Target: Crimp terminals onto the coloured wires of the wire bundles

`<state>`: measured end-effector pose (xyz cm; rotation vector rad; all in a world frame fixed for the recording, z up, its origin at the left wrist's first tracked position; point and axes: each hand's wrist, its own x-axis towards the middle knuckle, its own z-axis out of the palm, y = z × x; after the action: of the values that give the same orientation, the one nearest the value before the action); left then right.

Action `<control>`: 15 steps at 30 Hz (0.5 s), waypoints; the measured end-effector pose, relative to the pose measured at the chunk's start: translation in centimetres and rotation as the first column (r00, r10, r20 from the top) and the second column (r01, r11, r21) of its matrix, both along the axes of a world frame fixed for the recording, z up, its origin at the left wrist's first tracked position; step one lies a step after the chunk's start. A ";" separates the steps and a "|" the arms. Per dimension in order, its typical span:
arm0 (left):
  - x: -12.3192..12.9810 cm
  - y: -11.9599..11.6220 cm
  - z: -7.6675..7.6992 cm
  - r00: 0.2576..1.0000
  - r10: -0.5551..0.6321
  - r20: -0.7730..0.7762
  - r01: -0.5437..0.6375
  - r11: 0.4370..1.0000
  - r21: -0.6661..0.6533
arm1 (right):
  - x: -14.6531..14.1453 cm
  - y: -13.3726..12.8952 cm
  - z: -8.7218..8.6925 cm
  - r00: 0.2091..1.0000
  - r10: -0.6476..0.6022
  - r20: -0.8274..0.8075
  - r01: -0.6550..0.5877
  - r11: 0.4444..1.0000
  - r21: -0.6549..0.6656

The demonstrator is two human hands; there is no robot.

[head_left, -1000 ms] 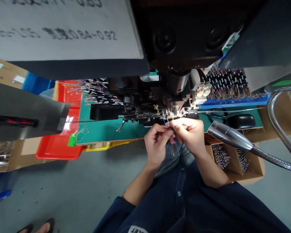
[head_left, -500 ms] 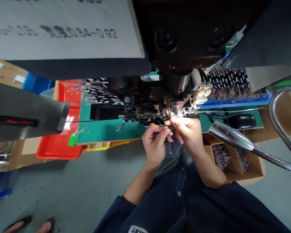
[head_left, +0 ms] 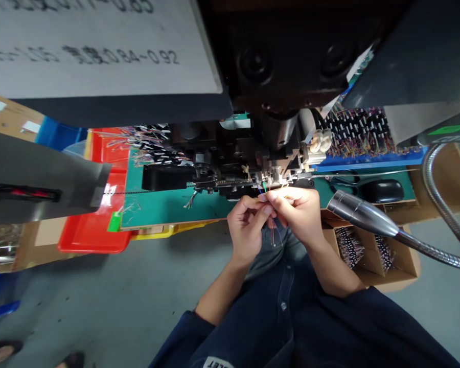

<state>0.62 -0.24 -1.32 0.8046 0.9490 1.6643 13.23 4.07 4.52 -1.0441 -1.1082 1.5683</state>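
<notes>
A small bunch of thin coloured wires (head_left: 274,236) hangs below the fingers, with blue and green ends sticking up toward the machine. My left hand (head_left: 248,225) pinches the bunch between thumb and fingers. Close beside it, my right hand (head_left: 299,209) is closed on the wires too, its fingertips just under the lit metal tooling (head_left: 278,176) of a dark machine. The fingertips of both hands almost meet and partly hide the wires.
A gooseneck lamp (head_left: 362,212) points in from the right. Red trays (head_left: 95,235) lie left, wire bundles (head_left: 358,128) in a blue tray at back right. Scissors, a black mouse (head_left: 383,190) and a divided cardboard box (head_left: 400,278) are right. Another person's feet (head_left: 2,352) show lower left.
Both hands have shifted slightly, bringing the fingertips closer together. The blue and green wire ends now point more upright, toward the tooling. The view has moved a little, and the other person's feet are lower.
</notes>
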 end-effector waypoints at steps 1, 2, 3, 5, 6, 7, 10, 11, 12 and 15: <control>0.0 0.0 0.0 1.000 0.000 0.002 0.000 1.000 -0.005 | 0.0 0.0 0.0 1.000 -0.001 -0.005 0.001 1.000 -0.006; 0.1 0.0 0.0 1.000 0.003 0.006 -0.003 1.000 -0.009 | -0.1 0.0 0.0 1.000 -0.005 -0.014 0.005 1.000 -0.013; 0.1 0.0 0.1 1.000 0.008 0.010 -0.008 1.000 -0.011 | -0.2 0.0 -0.1 0.999 -0.013 -0.029 0.013 1.000 -0.022; 0.2 0.2 0.4 1.000 0.025 0.019 -0.024 1.000 -0.014 | -0.3 -0.1 -0.4 0.998 -0.026 -0.064 0.023 0.999 -0.040; 0.2 0.3 0.6 0.999 0.034 0.022 -0.034 0.999 -0.014 | -0.3 -0.1 -0.7 0.996 -0.029 -0.082 0.025 0.999 -0.049; 0.3 0.3 0.8 0.999 0.044 0.024 -0.044 0.999 -0.013 | -0.4 -0.1 -0.9 0.995 -0.029 -0.095 0.023 0.998 -0.058; 0.3 0.5 1.2 0.998 0.060 0.030 -0.059 0.998 -0.020 | -0.5 -0.1 -1.3 0.995 -0.029 -0.098 0.020 0.996 -0.092; 0.3 0.5 1.3 0.998 0.060 0.030 -0.060 0.998 -0.024 | -0.5 -0.1 -1.4 0.996 -0.032 -0.088 0.023 0.995 -0.102; 0.3 0.6 1.3 0.998 0.061 0.029 -0.060 0.998 -0.026 | -0.5 -0.1 -1.4 0.996 -0.036 -0.076 0.028 0.994 -0.109; 0.3 0.6 1.3 0.998 0.061 0.026 -0.060 0.998 -0.013 | -0.6 0.0 -1.4 0.997 -0.045 -0.066 0.037 0.993 -0.112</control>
<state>0.97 0.38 -0.01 0.7502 0.9731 1.7154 12.67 4.03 3.08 -1.0710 -0.9568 1.6357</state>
